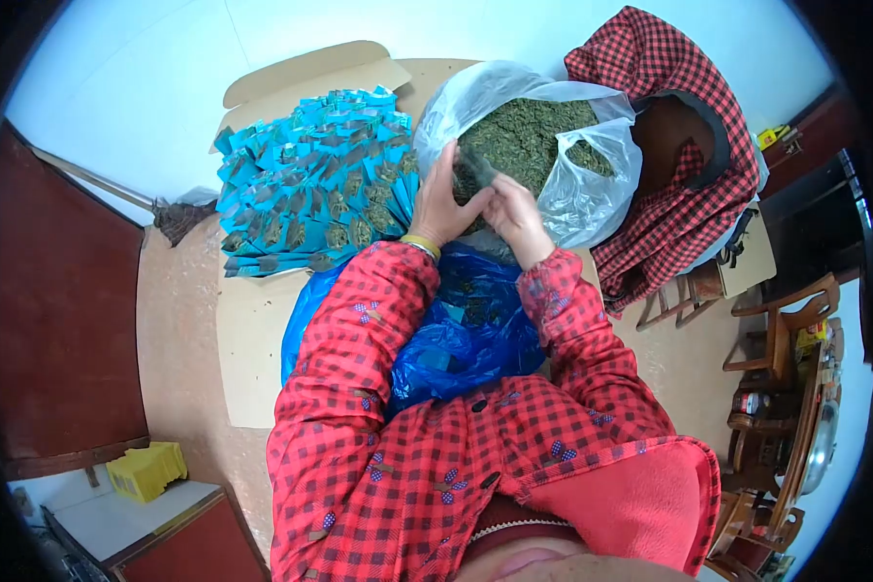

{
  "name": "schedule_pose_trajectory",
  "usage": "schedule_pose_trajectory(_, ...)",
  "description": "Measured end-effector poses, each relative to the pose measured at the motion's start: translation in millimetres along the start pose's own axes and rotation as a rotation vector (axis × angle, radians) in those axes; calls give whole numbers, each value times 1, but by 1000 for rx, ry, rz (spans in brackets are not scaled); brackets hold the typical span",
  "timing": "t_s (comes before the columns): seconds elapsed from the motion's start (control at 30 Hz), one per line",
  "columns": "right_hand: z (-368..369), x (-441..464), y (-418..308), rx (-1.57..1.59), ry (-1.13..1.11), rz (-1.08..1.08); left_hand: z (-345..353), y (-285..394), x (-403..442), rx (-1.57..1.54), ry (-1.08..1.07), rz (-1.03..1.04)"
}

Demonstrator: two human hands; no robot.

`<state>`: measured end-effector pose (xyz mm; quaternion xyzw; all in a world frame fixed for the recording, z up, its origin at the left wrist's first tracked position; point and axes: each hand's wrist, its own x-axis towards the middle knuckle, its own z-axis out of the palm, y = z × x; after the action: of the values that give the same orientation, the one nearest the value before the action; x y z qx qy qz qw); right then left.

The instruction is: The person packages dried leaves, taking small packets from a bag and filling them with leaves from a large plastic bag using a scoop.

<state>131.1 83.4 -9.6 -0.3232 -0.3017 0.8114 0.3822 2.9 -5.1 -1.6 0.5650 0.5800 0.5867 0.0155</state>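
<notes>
My left hand is at the near left edge of a clear plastic bag, its fingers upright and thumb stretched toward the right. Facing it, my right hand has its fingers bent together against a small dark, translucent packet, which stands between both hands. Dried green leaves fill the clear bag behind them. To the left, many blue packets with leaves showing in their open tops stand in rows in a cardboard box. A blue plastic bag lies below my wrists.
The box's cardboard flap rises at the back. A red checked cloth is draped at the right. Wooden chairs stand farther right. A yellow box sits on a cabinet at the lower left.
</notes>
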Motion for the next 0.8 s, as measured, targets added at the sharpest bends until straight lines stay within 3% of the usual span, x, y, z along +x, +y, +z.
schedule_pose_trajectory(0.07, 0, 5, 6, -60, -103, 117, -1, 1, 0, -57, 15, 28)
schedule_pose_trajectory(0.13, 19, -11, 2, -92, -55, 93, -1, -3, 0, 17, -28, 55)
schedule_pose_trajectory(0.2, 24, -15, -7, -796, -181, 244, 1, -5, -1, 45, -13, 39)
schedule_pose_trajectory(0.23, 24, -14, -11, -1197, -280, 163, 2, -6, -1, 46, 5, 19)
schedule_pose_trajectory(0.27, 22, -13, -16, -1196, -281, 162, 3, -7, -1, 49, 23, -2)
schedule_pose_trajectory(0.33, 26, -18, -25, -1975, -1, -741, 3, -4, 1, 79, 32, -29)
schedule_pose_trajectory(0.37, 32, -23, -36, -1943, 71, -758, 3, -2, 1, 107, 40, -53)
schedule_pose_trajectory(0.4, 6, 1, -34, -1872, 22, -1073, 5, -3, 1, 106, 37, -50)
schedule_pose_trajectory(0.47, -5, 10, -40, -2174, -12, -921, 8, -7, 3, 155, 41, -102)
schedule_pose_trajectory(0.57, -1, 13, -40, -2299, -122, -880, 6, -3, 3, 203, -19, -137)
schedule_pose_trajectory(0.6, 3, 11, -41, -2297, -119, -882, 7, -4, 2, 204, -20, -134)
schedule_pose_trajectory(0.7, 15, 5, -49, -1983, -64, -545, 8, -9, 2, 200, 1, -142)
schedule_pose_trajectory(0.73, 13, 11, -52, -1981, -66, -547, 9, -9, 1, 203, 3, -143)
schedule_pose_trajectory(0.8, 10, 22, -61, -1859, -220, -281, 10, -10, 1, 207, 0, -140)
